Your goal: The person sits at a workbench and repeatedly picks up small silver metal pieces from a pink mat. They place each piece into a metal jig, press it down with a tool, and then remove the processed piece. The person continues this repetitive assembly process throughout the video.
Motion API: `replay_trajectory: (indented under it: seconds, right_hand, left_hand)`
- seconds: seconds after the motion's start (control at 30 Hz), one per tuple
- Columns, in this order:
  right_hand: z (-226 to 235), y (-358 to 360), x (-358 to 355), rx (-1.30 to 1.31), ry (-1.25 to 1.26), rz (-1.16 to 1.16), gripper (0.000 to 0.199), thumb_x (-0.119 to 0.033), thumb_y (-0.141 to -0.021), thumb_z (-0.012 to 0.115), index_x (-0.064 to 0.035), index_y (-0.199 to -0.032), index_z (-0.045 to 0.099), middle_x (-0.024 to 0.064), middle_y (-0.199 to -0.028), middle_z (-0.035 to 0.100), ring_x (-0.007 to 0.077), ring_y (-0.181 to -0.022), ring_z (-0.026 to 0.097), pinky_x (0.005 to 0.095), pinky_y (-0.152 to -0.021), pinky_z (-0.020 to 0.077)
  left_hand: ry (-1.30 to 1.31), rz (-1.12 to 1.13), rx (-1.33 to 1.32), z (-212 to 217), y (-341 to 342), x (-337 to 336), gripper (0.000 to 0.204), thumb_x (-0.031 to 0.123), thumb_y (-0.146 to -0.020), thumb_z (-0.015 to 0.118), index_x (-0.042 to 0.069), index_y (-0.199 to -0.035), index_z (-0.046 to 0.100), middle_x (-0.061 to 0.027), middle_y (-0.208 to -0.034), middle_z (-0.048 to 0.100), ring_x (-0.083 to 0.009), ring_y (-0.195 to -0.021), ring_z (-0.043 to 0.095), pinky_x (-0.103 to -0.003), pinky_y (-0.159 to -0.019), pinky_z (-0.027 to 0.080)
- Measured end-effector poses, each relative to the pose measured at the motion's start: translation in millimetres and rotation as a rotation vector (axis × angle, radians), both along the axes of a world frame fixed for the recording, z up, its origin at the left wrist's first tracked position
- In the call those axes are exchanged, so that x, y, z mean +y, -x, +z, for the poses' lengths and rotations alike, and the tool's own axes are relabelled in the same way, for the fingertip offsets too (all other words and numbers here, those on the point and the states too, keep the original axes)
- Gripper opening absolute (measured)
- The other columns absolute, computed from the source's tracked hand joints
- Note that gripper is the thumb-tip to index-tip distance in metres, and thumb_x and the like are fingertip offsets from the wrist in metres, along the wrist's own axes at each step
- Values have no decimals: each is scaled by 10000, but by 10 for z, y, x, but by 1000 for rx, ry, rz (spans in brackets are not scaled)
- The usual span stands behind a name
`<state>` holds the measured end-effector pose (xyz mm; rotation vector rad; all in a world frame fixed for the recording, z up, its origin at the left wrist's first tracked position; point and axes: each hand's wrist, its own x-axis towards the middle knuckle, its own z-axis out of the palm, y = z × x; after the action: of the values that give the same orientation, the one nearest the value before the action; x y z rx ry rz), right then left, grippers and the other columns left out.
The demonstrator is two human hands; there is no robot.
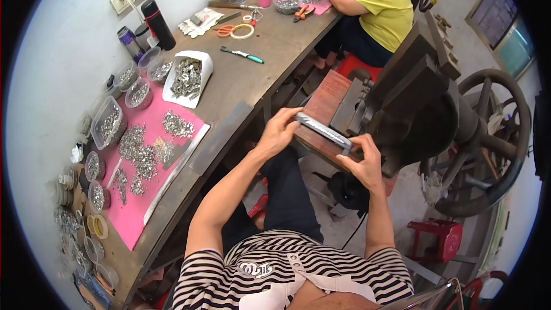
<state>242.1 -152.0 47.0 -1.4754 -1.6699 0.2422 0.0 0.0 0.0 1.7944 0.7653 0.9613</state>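
My left hand (280, 130) and my right hand (364, 162) hold a narrow grey metal bar (323, 130) between them, one at each end. Fingers and thumbs are closed around its ends, and its exact kind cannot be told. The bar slants down to the right, over or against the front of a reddish-brown wooden block (328, 96); whether it touches the block is unclear. Just beyond my right hand stands a dark hand press (410, 100) with a metal die block (350, 106) at its base.
Left, a workbench (241, 89) carries a pink sheet (126, 221) with small metal pieces, a white scoop-shaped container (205, 68), several plastic tubs and a toothbrush (244, 55). A large handwheel (521, 138) and red stool (439, 238) stand right. A person in yellow (387, 0) sits at the far end.
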Motion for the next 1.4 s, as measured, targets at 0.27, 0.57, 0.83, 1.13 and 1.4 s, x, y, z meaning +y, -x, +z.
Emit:
replay_trajectory:
  seconds: [0.27, 0.57, 0.83, 1.13, 1.4]
  right_hand:
    - [-148, -68, 3, 1, -65, -236, 473, -142, -688, 937, -23, -953, 563, 98, -863, 524, 230, -661, 549, 368, -604, 484]
    - [-272, 62, 94, 6, -143, -320, 549, -157, -665, 974, -17, -970, 539, 123, -885, 543, 272, -688, 591, 379, -579, 493]
    - [-338, 20, 124, 47, -139, -375, 603, -227, -651, 1007, -21, -928, 513, 106, -842, 560, 265, -683, 593, 381, -617, 495]
    - [-522, 38, 122, 190, -64, -347, 503, -155, -735, 958, -22, -976, 537, 104, -843, 623, 228, -709, 637, 360, -646, 522]
    - [-264, -60, -225, 343, 128, -224, 376, 24, -889, 763, 21, -1235, 614, 148, -1060, 719, 220, -927, 753, 303, -816, 588]
  left_hand:
    - [100, -185, -67, -211, -1225, 520, 362, 21, -1026, 490, 27, -1345, 661, -90, -1200, 653, -191, -1154, 595, -310, -1057, 426]
    - [130, -192, -184, -227, -1538, 512, 359, 16, -1050, 456, 44, -1346, 656, -73, -1190, 645, -184, -1121, 595, -315, -1029, 441]
    - [-125, -164, -100, -225, -1863, 443, 392, 36, -1036, 482, 82, -1404, 609, -104, -1139, 630, -297, -1142, 542, -381, -1043, 422]
    - [-16, -501, 75, -137, -1235, 70, 818, 447, -1021, 570, 48, -1654, 238, -156, -1728, 216, -310, -1604, 181, -603, -1265, 58]
    - [-104, -465, 126, -104, -1172, -83, 1200, 697, -807, 743, 41, -1656, 208, -156, -1734, 185, -314, -1600, 184, -614, -1267, 61]
